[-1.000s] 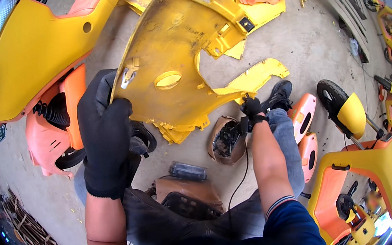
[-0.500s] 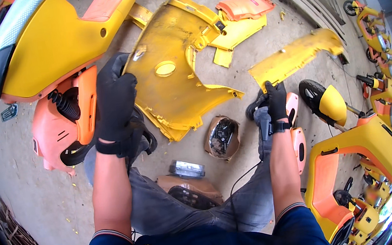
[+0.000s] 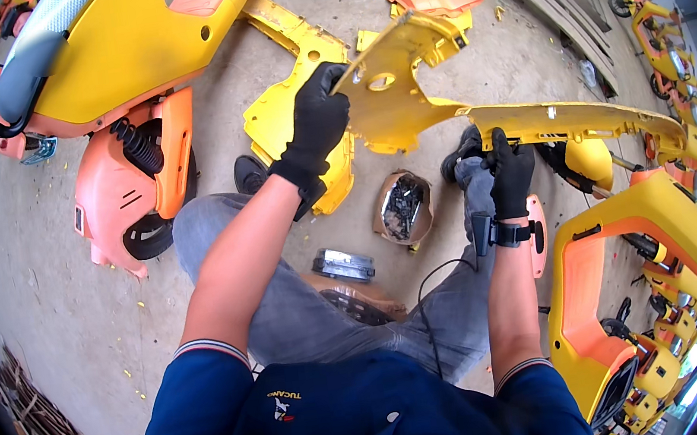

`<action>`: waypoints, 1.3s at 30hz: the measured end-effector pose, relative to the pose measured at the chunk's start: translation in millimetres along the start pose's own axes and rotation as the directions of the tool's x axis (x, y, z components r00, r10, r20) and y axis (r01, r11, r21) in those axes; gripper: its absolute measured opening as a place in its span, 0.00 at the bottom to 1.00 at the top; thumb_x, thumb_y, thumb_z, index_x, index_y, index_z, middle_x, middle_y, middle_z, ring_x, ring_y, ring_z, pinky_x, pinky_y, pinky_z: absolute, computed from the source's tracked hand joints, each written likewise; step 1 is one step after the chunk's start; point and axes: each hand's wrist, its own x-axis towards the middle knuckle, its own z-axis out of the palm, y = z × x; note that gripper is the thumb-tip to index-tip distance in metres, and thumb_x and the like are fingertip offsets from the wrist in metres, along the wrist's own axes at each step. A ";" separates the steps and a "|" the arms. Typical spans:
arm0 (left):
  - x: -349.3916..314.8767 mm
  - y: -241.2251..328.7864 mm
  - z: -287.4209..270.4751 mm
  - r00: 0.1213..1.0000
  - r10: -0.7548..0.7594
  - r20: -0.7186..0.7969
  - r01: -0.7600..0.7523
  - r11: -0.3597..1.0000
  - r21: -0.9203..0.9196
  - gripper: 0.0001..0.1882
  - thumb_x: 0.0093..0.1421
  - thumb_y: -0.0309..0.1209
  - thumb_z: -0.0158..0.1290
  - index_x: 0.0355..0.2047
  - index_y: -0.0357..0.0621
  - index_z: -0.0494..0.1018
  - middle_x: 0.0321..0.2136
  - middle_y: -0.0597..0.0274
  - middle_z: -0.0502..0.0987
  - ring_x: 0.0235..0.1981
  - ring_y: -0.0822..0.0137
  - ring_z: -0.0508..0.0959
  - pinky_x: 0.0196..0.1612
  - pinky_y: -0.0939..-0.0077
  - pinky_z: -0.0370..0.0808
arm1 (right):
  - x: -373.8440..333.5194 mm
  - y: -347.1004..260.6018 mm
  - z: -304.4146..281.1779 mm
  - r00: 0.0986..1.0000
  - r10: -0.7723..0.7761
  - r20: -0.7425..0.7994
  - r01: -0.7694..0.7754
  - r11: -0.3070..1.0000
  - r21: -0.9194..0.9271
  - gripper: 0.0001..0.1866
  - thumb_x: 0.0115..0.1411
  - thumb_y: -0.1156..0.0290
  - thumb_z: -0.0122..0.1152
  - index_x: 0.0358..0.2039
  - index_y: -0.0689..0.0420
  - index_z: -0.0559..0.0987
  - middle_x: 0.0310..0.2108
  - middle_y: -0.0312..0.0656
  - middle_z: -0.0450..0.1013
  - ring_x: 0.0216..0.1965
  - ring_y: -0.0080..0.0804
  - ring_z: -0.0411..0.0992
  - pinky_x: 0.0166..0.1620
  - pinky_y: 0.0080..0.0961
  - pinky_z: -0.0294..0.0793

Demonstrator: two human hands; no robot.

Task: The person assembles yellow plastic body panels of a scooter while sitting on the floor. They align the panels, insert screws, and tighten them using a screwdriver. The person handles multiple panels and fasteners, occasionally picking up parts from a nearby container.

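Note:
My left hand (image 3: 321,125), in a black glove, is closed on the edge of a large dirty yellow plastic body panel (image 3: 396,107) with an oval hole, held up and tilted. My right hand (image 3: 510,173), also gloved, grips a long yellow trim panel (image 3: 580,115) by its lower edge. The two panels meet or overlap in the view near the right hand; whether they touch I cannot tell. Beneath the left hand, another yellow panel (image 3: 279,109) lies on the floor near my shoe (image 3: 250,174).
An open brown bag of small dark parts (image 3: 404,206) stands between my feet, with a clear plastic box (image 3: 343,265) nearer me. A yellow and orange scooter body (image 3: 120,54) is at left, a yellow frame piece (image 3: 653,215) at right. Wooden slats (image 3: 557,1) lie far right.
My left hand has moved right and slightly up, carrying the large panel toward the trim panel and tipping it. The floor panel it covered now shows. The trim panel has swung lower at its far end.

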 end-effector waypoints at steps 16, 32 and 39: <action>-1.8 13.4 -17.0 0.923 -0.079 0.376 -0.058 0.938 0.342 0.29 0.51 0.20 0.46 0.57 0.37 0.70 0.47 0.50 0.79 0.48 0.60 0.78 0.53 0.70 0.72 | -18.2 -106.0 46.5 0.994 -0.096 0.056 0.087 0.986 0.139 0.11 0.64 0.66 0.63 0.33 0.61 0.74 0.17 0.36 0.68 0.13 0.21 0.65 0.18 0.20 0.64; 2.9 30.3 -29.4 0.884 -0.189 0.428 -0.103 0.814 0.572 0.25 0.52 0.21 0.46 0.52 0.37 0.72 0.45 0.42 0.78 0.47 0.46 0.77 0.51 0.60 0.73 | 1.6 -95.9 91.2 0.956 -0.074 0.282 0.037 0.990 0.135 0.11 0.67 0.65 0.57 0.37 0.62 0.74 0.17 0.33 0.66 0.14 0.18 0.65 0.17 0.19 0.68; -7.0 55.1 -28.4 0.874 -0.098 0.475 -0.097 0.924 0.369 0.32 0.52 0.24 0.54 0.60 0.40 0.67 0.48 0.48 0.77 0.45 0.57 0.78 0.51 0.67 0.73 | -5.7 -80.9 101.1 0.965 -0.098 0.242 0.061 0.986 0.156 0.11 0.67 0.65 0.58 0.35 0.61 0.73 0.17 0.33 0.66 0.14 0.19 0.65 0.17 0.18 0.70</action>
